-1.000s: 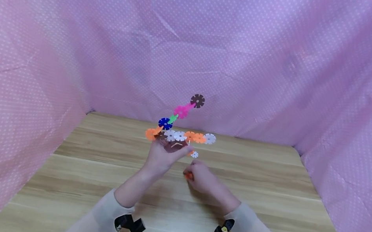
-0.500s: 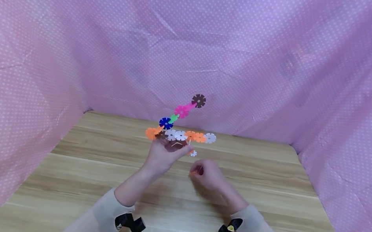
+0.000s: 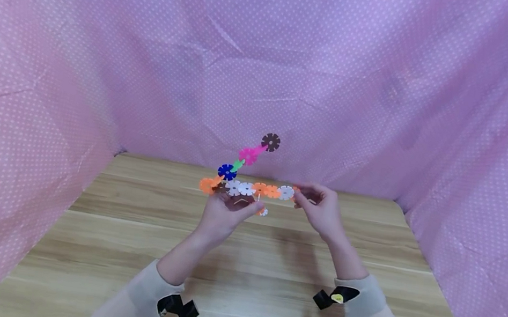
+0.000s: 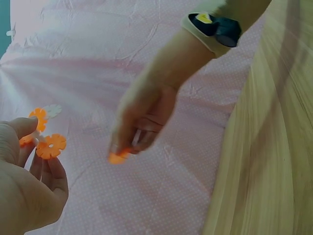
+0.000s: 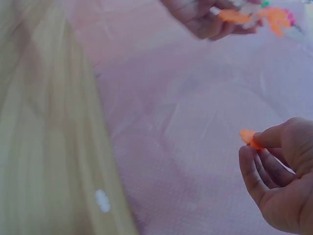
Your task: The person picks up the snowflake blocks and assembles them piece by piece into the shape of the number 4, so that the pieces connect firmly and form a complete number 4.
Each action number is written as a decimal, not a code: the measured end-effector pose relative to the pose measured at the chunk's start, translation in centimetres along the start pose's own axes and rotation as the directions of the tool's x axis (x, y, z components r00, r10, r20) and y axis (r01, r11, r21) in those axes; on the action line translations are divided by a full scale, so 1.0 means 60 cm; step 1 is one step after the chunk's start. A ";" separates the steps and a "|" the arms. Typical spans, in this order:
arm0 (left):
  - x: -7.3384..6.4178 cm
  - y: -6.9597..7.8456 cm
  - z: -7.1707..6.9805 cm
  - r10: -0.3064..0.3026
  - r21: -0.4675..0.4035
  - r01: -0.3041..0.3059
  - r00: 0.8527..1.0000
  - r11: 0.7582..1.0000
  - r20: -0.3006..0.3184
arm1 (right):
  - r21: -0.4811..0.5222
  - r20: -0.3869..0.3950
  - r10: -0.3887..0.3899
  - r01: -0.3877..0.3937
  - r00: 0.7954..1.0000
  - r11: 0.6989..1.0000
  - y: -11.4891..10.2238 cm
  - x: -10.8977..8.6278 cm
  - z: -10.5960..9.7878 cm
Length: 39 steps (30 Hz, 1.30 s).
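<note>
My left hand point(image 3: 225, 214) grips an assembly of notched plastic snowflake discs point(image 3: 246, 188) above the table. A row of white and orange discs runs to the right. From its left end an arm of blue point(image 3: 226, 171), green, pink point(image 3: 248, 155) and dark brown discs point(image 3: 270, 142) slants up. A small white disc point(image 3: 264, 212) shows below, near my left thumb. My right hand point(image 3: 324, 214) pinches a loose orange disc point(image 5: 251, 138) between thumb and fingers. It appears beside the row's white end disc point(image 3: 285, 193) in the head view; both wrist views show a gap.
A wooden table point(image 3: 234, 296) lies below, with pink dotted cloth point(image 3: 266, 73) hanging around its back and sides. In the right wrist view a small blurred white piece point(image 5: 102, 200) appears on the wood. Black wrist cameras point(image 3: 176, 307) sit on both sleeves.
My right hand has risen from near the tabletop, moving up and to the right with the orange disc, to the row's right end. My left hand and its assembly have barely moved.
</note>
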<state>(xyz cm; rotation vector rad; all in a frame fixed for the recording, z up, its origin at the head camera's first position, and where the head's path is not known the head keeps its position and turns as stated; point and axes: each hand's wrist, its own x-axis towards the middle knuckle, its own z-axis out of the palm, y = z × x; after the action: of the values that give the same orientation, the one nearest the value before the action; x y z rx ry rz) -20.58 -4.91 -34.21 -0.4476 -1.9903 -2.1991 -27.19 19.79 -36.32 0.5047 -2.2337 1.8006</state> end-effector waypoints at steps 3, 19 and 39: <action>0.000 -0.003 0.000 -0.014 -0.005 0.014 1.000 1.000 0.009 | 0.066 0.006 -0.042 0.042 0.999 0.997 -0.037 0.005 -0.003; -0.001 -0.009 -0.007 -0.007 0.034 0.006 0.998 0.999 0.057 | 0.038 0.209 -0.264 0.262 0.942 0.964 -0.158 0.009 0.040; 0.002 -0.011 -0.007 0.013 0.035 -0.015 0.997 0.999 0.073 | -0.185 0.320 -0.590 0.659 0.741 0.729 -0.158 0.020 0.049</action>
<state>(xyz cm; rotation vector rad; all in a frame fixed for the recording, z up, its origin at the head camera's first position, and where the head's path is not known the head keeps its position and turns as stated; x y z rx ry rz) -20.97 -5.26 -34.85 -0.5421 -2.0520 -2.1659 -24.37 15.04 -27.99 1.2934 -2.0361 1.0818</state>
